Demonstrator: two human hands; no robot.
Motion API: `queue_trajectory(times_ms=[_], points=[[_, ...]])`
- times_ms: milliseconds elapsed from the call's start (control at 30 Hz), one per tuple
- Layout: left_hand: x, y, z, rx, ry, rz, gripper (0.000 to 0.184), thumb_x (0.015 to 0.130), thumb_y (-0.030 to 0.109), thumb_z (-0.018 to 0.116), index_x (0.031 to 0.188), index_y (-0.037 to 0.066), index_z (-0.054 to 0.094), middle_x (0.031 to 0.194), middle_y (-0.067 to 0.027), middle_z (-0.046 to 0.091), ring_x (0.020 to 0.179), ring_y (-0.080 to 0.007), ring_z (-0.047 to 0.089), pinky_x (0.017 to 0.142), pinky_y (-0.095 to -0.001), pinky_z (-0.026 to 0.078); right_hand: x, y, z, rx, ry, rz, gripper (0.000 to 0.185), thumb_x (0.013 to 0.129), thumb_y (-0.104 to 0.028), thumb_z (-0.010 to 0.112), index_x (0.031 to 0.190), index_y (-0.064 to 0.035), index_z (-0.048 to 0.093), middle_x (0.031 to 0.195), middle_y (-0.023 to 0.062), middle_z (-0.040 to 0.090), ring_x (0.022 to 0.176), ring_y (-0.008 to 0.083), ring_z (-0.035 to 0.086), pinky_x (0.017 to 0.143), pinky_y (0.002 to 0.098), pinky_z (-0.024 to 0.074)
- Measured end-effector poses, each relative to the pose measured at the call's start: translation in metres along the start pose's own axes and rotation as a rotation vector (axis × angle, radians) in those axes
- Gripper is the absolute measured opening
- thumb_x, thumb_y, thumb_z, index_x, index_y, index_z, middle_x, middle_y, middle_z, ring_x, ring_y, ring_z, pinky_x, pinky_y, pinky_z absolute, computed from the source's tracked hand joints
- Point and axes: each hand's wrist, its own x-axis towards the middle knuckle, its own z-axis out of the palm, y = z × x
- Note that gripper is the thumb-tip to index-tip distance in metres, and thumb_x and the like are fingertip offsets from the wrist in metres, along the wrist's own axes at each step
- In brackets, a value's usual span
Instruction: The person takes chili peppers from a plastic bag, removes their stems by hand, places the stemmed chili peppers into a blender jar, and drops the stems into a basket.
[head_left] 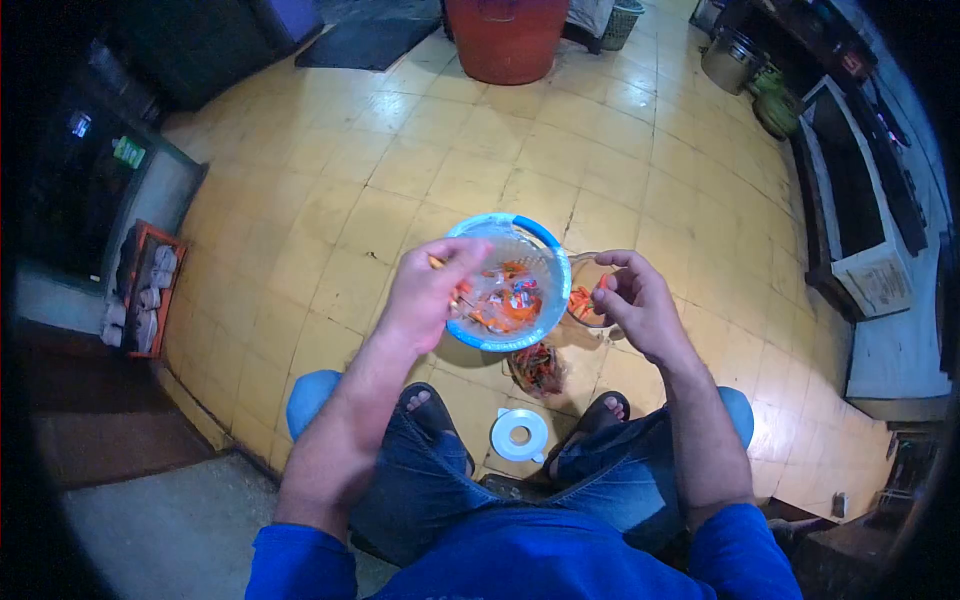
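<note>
My left hand (432,290) is closed over the left rim of a blue-rimmed basket (482,344), around a thin yellow-handled tool (436,263) whose far end I cannot make out. Orange-red scraps (510,315) and some wrappers lie inside the basket. To its right, my right hand (635,305) pinches a small orange-red piece (603,282) between thumb and fingertips. Beneath those fingers stands a small bowl (600,322) with similar red-orange pieces. A clear plastic bag (537,370) of red and dark green pieces, possibly chillies, sits just in front of the basket.
A white ring-shaped lid (520,435) lies between my sandalled feet on the yellow tiled floor (330,230). A large red tub (505,40) and a dark mat (368,44) are at the back. A shoe rack (155,290) stands left, a white cabinet (870,270) right.
</note>
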Motion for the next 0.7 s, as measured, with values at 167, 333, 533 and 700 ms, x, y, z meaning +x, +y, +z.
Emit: queue_trajectory(times_ms=[167, 333, 533, 700], points=[[-0.001, -0.004, 0.013, 0.192, -0.080, 0.206, 0.025, 0.091, 0.022, 0.069, 0.103, 0.001, 0.070, 0.078, 0.0009, 0.062, 0.066, -0.0029, 0.051, 0.060, -0.0196, 0.040, 0.045, 0.030, 0.032, -0.336, -0.376, -0.200, 0.029, 0.077, 0.011, 0.045, 0.100, 0.0012, 0.060, 0.084, 0.0103, 0.064, 0.073, 0.0212, 0.065, 0.066, 0.0337, 0.0544], [0.001, 0.011, -0.001, 0.187, -0.045, 0.238, 0.026, 0.090, 0.024, 0.070, 0.101, 0.001, 0.070, 0.080, 0.0008, 0.063, 0.067, -0.0031, 0.051, 0.060, -0.0195, 0.040, 0.105, 0.076, 0.107, -1.157, -0.544, -0.101, 0.016, 0.077, -0.009, 0.062, 0.088, -0.0002, 0.068, 0.088, 0.0202, 0.070, 0.082, 0.0319, 0.069, 0.075, 0.0440, 0.0541], [-0.003, 0.026, -0.012, 0.091, 0.037, 0.215, 0.024, 0.090, 0.025, 0.070, 0.099, 0.003, 0.071, 0.074, 0.0026, 0.058, 0.064, -0.0019, 0.049, 0.054, -0.0185, 0.038, 0.133, 0.121, 0.146, -1.204, -0.520, 0.142, 0.028, 0.085, -0.019, 0.062, 0.109, -0.0052, 0.069, 0.109, 0.0182, 0.068, 0.101, 0.0311, 0.067, 0.089, 0.0412, 0.0533], [0.000, 0.032, -0.015, 0.048, 0.041, 0.212, 0.024, 0.091, 0.027, 0.069, 0.098, 0.004, 0.071, 0.070, 0.0021, 0.056, 0.062, -0.0022, 0.048, 0.054, -0.0181, 0.037, 0.159, 0.193, 0.155, -1.223, -0.470, 0.027, 0.029, 0.088, -0.018, 0.056, 0.109, -0.0013, 0.068, 0.112, 0.0192, 0.067, 0.102, 0.0312, 0.067, 0.089, 0.0420, 0.0534]])
